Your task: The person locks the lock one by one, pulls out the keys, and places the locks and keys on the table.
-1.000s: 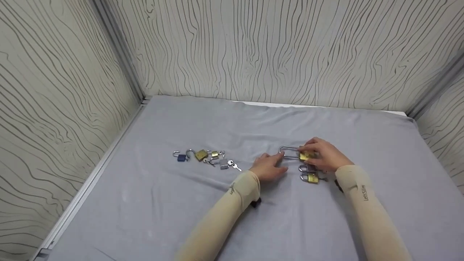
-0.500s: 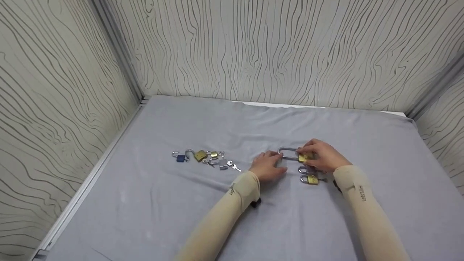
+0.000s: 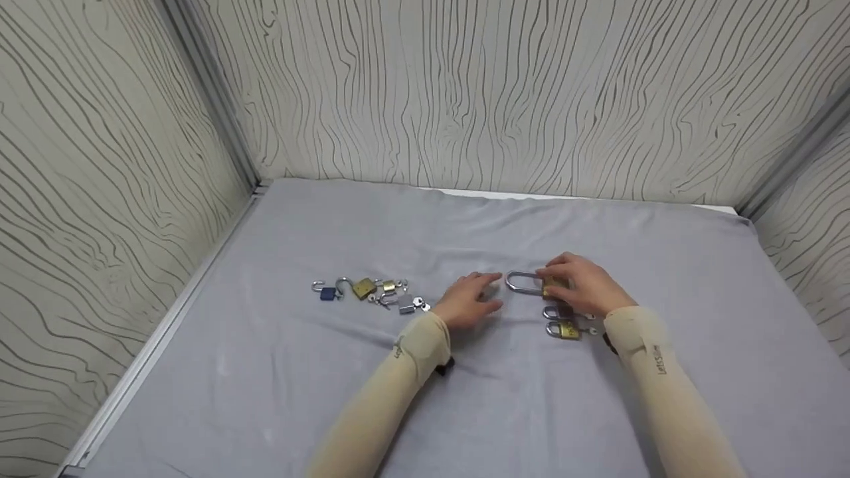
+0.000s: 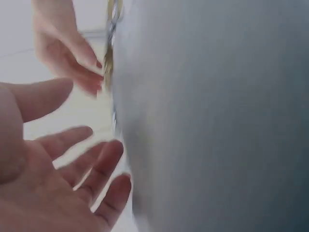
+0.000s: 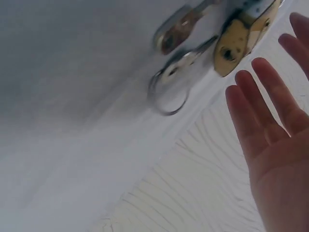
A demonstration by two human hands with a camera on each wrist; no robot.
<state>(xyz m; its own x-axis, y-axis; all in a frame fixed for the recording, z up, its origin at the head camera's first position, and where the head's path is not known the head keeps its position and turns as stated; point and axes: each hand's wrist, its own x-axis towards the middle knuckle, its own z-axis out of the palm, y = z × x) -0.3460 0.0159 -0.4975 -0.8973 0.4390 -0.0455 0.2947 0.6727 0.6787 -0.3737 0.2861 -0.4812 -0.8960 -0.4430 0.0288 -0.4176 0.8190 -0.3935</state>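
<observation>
My right hand (image 3: 584, 282) grips the brass body of a large padlock (image 3: 552, 287) between thumb and fingers. Its long steel shackle (image 3: 521, 283) points left over the cloth. In the right wrist view several fingers are straight beside a brass body with a keyhole (image 5: 231, 52). My left hand (image 3: 465, 302) is spread, its fingertips a little left of the shackle and touching nothing. Just below the large padlock lie a small dark padlock (image 3: 556, 313), partly under my right hand, and a small brass padlock (image 3: 568, 330), each with a key at its right.
On the left side of the grey cloth (image 3: 265, 385) lie a blue padlock (image 3: 328, 293), a brass padlock (image 3: 364, 288), a smaller brass padlock (image 3: 389, 287) and a silver padlock (image 3: 406, 305), with keys among them. Patterned panels (image 3: 465, 93) stand behind and at the sides.
My left hand has drawn back to the left, off the end of the large padlock's shackle, and its fingers have spread. My right hand keeps its hold on the body. The view has shifted slightly.
</observation>
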